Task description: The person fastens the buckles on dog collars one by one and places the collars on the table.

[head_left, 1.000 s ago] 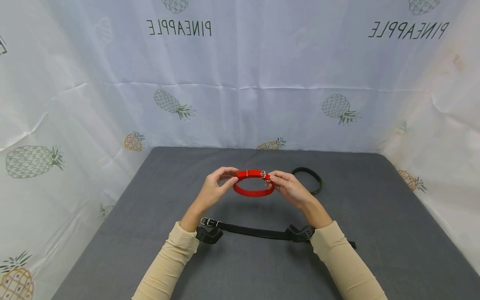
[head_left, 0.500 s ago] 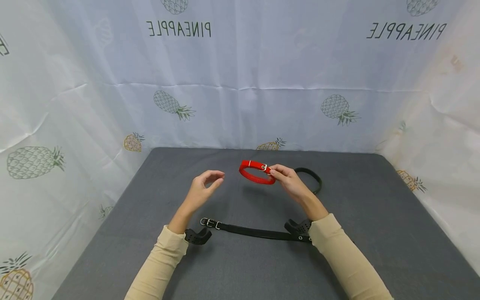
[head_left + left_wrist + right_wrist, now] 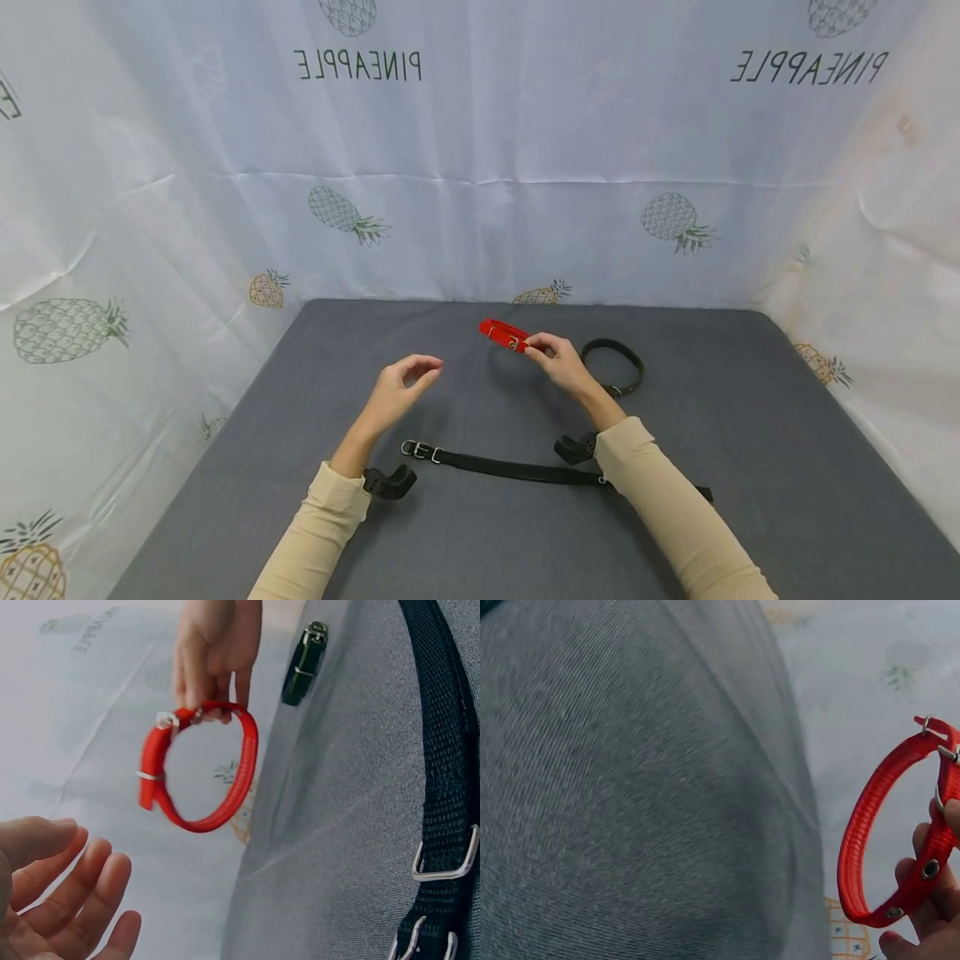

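Note:
A red collar, buckled into a loop with a metal buckle and keeper, is held up above the table by my right hand. Thumb and fingers pinch it beside the buckle, as the right wrist view shows with the collar hanging from the fingers. My left hand hovers to the left, apart from the collar, its fingers loosely bent around nothing. Below the hands a black collar lies unfastened and stretched out, partly hidden under the right forearm. A dark green collar, fastened in a loop, lies right of my right hand.
Grey cloth covers the table. White curtains printed with pineapples hang behind it and at both sides. A black wrist camera mount sits on the left wrist and another on the right.
My left hand has let go of the red collar and drawn back to the left. The right hand keeps its hold and has turned the collar, which now looks flatter from the head view.

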The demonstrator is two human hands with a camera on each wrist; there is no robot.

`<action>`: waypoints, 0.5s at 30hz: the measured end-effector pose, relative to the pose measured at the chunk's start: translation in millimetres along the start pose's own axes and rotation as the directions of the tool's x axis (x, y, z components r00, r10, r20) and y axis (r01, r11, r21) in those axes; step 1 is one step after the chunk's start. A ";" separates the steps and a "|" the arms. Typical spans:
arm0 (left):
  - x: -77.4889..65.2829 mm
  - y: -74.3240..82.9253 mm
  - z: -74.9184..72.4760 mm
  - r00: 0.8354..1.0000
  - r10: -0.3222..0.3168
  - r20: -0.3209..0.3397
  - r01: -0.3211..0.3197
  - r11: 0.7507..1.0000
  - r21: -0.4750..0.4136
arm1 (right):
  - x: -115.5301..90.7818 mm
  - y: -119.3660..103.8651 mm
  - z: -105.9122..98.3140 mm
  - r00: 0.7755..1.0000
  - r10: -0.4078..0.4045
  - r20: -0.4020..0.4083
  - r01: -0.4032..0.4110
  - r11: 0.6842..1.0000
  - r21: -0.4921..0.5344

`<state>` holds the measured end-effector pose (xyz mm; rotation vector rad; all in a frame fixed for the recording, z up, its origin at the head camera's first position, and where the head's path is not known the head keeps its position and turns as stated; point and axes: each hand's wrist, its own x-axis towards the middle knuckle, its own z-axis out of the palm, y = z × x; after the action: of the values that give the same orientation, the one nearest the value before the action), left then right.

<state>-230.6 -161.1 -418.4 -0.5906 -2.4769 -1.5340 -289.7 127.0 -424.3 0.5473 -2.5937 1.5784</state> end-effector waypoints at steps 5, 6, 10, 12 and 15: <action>-1.4 -3.2 1.1 1.000 -0.012 0.005 0.012 1.000 -0.011 | 4.1 7.4 9.0 0.999 0.009 -0.046 -0.015 0.990 -0.142; -1.9 -3.4 1.1 1.000 -0.013 0.005 0.013 1.000 -0.016 | 4.5 8.2 11.0 0.999 0.018 -0.051 -0.026 0.986 -0.164; -2.9 -4.5 0.6 1.000 -0.025 0.016 0.026 0.999 -0.025 | 5.9 9.9 17.8 0.996 0.060 -0.062 -0.073 0.971 -0.229; -3.1 -5.5 0.3 0.999 -0.026 0.021 0.027 0.999 -0.025 | 7.4 11.0 20.5 0.994 0.078 -0.070 -0.093 0.963 -0.254; -3.3 -5.3 0.3 0.999 -0.028 0.027 0.029 0.999 -0.025 | 9.8 13.2 23.9 0.994 0.078 -0.073 -0.095 0.955 -0.281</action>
<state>-229.8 -163.7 -424.1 -0.5863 -2.4992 -1.5804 -300.0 109.0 -444.6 0.3598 -2.7620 1.1874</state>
